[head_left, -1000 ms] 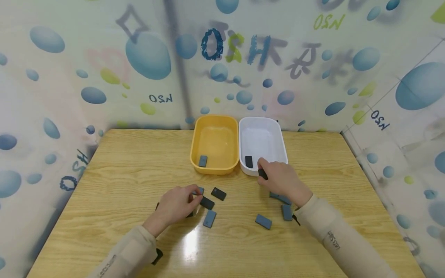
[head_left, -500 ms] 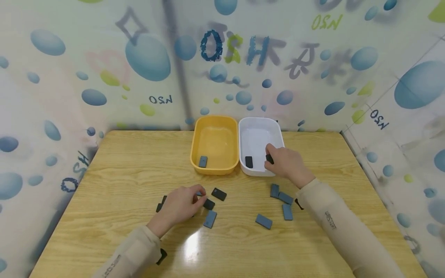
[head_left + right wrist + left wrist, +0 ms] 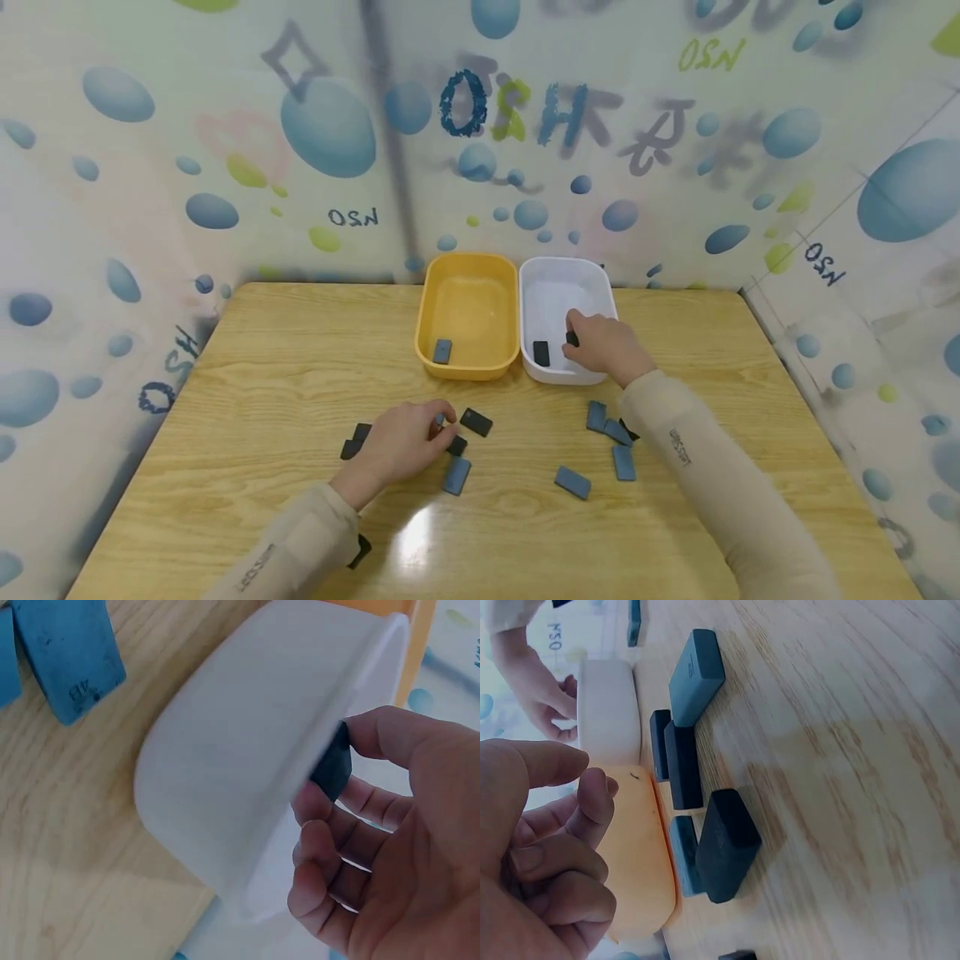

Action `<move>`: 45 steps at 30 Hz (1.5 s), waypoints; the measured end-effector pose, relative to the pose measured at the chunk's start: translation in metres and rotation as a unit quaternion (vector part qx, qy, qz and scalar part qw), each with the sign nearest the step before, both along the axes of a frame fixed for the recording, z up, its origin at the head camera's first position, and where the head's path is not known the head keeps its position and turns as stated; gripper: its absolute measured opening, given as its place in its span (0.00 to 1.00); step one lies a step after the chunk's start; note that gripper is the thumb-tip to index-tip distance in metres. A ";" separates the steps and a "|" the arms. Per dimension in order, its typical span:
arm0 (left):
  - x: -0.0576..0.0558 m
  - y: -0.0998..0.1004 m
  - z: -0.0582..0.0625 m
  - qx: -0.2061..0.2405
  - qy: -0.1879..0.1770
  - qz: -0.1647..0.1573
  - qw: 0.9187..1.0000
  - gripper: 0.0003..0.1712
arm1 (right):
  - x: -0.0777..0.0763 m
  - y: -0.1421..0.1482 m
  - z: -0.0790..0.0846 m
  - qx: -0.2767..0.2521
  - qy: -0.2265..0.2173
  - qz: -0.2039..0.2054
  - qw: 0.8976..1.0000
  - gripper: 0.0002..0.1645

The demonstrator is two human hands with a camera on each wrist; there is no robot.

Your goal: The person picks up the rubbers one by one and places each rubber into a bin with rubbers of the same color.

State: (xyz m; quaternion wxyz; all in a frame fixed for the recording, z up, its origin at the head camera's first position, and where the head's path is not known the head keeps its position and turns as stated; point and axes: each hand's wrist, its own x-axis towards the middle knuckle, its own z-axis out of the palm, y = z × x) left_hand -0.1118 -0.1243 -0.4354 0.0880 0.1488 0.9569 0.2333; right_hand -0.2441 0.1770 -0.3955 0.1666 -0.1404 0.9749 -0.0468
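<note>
My right hand [image 3: 606, 343] is over the near part of the white bin [image 3: 570, 377]. Between thumb and fingers it pinches a small black rectangular block [image 3: 334, 762], partly hidden behind the bin's rim in the right wrist view. Another black block [image 3: 542, 354] lies inside that bin. My left hand [image 3: 401, 440] hovers over the table with loosely bent fingers and nothing between them. Closest to it are a black block [image 3: 726, 846], a blue-grey block [image 3: 697, 675] and a second black block [image 3: 477, 422].
A yellow bin [image 3: 468, 372] stands against the white one, with a blue-grey block [image 3: 442, 352] in it. Several blue-grey blocks [image 3: 573, 482] lie on the right of the wooden table [image 3: 300, 350]. More black blocks [image 3: 350, 450] lie left of my left hand. A patterned backdrop [image 3: 322, 133] rises behind.
My right hand has carried the black block from the white bin's near rim to over its inside. My left hand has shifted slightly to the right, still holding nothing.
</note>
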 end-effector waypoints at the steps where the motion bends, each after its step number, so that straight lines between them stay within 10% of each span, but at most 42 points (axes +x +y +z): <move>1: 0.000 0.001 0.000 0.001 0.000 -0.002 1.000 0.07 | -0.002 -0.001 -0.002 0.000 -0.007 -0.003 1.000 0.16; 45: 0.001 0.004 -0.006 0.004 -0.006 -0.019 1.000 0.10 | -0.019 -0.016 -0.038 0.005 -0.062 -0.038 0.997 0.20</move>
